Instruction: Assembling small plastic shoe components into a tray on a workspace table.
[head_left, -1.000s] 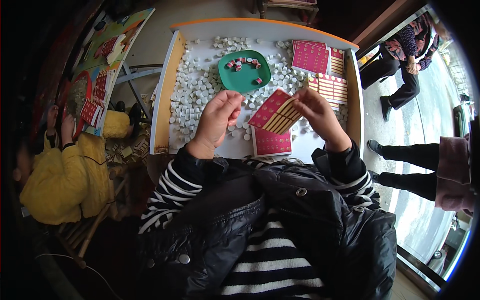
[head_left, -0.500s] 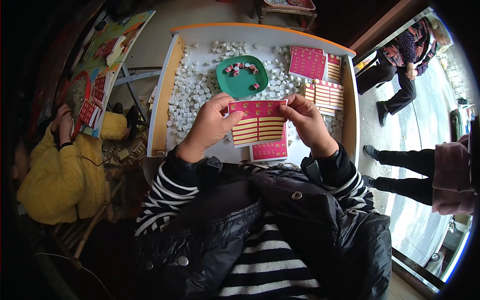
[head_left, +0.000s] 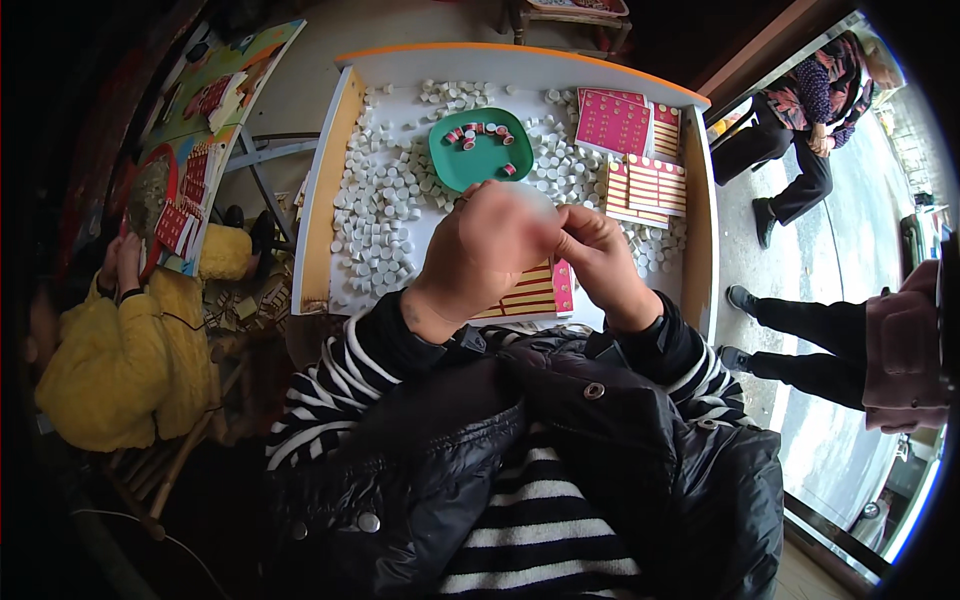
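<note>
My left hand (head_left: 475, 255) is over the front middle of the tray, its fingers smeared by motion. My right hand (head_left: 607, 262) meets it there, thumb and forefinger pinched together. A pale blur shows between the two hands; I cannot make out what it is. Beneath them lies a red sheet with yellow strips (head_left: 522, 297), partly covered by the left hand. Beyond the hands, a green square dish (head_left: 482, 180) holds several small red-and-white pieces (head_left: 470, 143).
Many white caps (head_left: 375, 210) are spread over the white tray (head_left: 333, 180). Red sheets (head_left: 612, 122) and yellow-striped sheets (head_left: 655, 188) lie at its right. A person in yellow (head_left: 125, 350) works at a table on the left. Two other people are at the right.
The sheet that both hands held up has gone down out of view or onto the sheets below. The left hand has moved right, closer to the right hand.
</note>
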